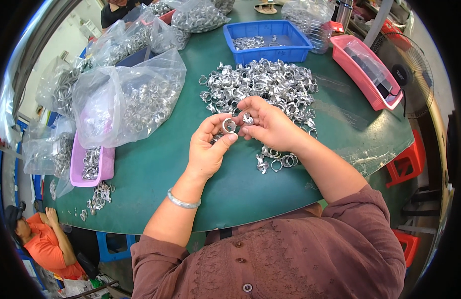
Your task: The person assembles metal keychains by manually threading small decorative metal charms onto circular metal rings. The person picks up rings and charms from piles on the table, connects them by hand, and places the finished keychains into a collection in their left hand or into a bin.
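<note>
Bright silvery ring (224, 125), upright, round opening in view, near a second silvery piece (248, 119), both in mid-air

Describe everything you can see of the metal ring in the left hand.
The metal ring is a silvery, shiny round band with an open middle; finer details are too small to tell. It is held upright, its opening turned roughly toward the camera, between the thumb and fingers of the left hand. It is above the green table, beside the right hand and near the pile of silvery metal pieces.
</note>
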A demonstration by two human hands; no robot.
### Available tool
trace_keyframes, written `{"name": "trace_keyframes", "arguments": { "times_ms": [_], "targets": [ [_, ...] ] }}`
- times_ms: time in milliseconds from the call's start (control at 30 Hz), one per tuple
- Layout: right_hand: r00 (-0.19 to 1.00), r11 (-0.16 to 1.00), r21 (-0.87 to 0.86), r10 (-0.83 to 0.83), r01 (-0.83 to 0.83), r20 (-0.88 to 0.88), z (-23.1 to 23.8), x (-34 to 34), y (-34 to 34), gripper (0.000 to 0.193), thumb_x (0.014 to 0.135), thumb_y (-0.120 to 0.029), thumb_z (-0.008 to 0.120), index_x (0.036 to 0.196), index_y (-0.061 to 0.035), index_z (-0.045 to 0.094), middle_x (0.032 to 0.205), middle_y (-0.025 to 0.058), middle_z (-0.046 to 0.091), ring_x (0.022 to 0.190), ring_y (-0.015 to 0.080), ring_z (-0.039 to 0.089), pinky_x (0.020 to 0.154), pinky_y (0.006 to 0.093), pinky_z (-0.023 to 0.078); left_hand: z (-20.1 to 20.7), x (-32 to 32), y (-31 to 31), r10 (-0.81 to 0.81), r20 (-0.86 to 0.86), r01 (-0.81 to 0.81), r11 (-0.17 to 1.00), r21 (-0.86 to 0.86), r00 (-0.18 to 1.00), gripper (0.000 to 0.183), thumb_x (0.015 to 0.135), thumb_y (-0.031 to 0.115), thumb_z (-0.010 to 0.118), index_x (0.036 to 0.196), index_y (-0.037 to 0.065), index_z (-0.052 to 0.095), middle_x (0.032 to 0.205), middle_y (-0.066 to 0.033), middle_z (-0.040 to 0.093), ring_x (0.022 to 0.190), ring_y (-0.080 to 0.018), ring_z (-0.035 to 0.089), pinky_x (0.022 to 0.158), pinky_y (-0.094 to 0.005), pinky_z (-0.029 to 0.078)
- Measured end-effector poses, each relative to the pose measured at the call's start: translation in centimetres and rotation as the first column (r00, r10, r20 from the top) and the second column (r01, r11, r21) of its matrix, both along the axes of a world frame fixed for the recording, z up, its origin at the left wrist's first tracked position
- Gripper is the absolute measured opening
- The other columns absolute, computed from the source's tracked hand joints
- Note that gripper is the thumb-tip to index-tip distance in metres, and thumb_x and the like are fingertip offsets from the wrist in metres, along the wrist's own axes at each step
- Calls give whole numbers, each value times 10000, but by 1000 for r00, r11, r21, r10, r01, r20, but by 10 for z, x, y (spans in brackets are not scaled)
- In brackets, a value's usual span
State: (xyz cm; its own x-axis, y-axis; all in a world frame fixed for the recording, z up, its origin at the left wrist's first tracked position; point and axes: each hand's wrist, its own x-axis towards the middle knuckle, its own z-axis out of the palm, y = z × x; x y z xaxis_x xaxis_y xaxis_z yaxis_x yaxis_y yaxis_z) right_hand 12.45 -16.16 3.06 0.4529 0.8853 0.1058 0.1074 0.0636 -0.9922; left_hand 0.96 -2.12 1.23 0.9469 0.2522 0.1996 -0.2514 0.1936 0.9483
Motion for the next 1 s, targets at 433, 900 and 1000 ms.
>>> {"name": "trace_keyframes", "arguments": {
  "times_ms": [433,900,1000],
  "targets": [
    [887,985,32,-165,168,432,5,-2,-3,301,719,-38,659,966,-34,488,751,80,590,663,172,591,597,285,468,-1,1,-2,74,-28,-71,993,98,997,358,763,15,628,1104,32,518,868,10,543,699,-55,490,573,-186,421],
    [887,977,83,-214,197,409,4,-4,-1,358,696,-33,672,995,-24,477,780,103,596,653,208,594,587,303,470,-1,0,-1,83,-17,-81,994,78,996,370,770,-5,617,1124,21,511,913,-1,573,810,-63,514,712,-194,424],
    [862,978,104,-211,183,461,2,-2,-1,381,696,-32,674,1008,-23,455,782,109,599,662,215,601,594,306,476,-1,1,-1,87,-14,-86,993,84,996,371,770,-7,616,1125,21,510,915,-3,575,815,-65,516,718,-196,426]
  ]
}}
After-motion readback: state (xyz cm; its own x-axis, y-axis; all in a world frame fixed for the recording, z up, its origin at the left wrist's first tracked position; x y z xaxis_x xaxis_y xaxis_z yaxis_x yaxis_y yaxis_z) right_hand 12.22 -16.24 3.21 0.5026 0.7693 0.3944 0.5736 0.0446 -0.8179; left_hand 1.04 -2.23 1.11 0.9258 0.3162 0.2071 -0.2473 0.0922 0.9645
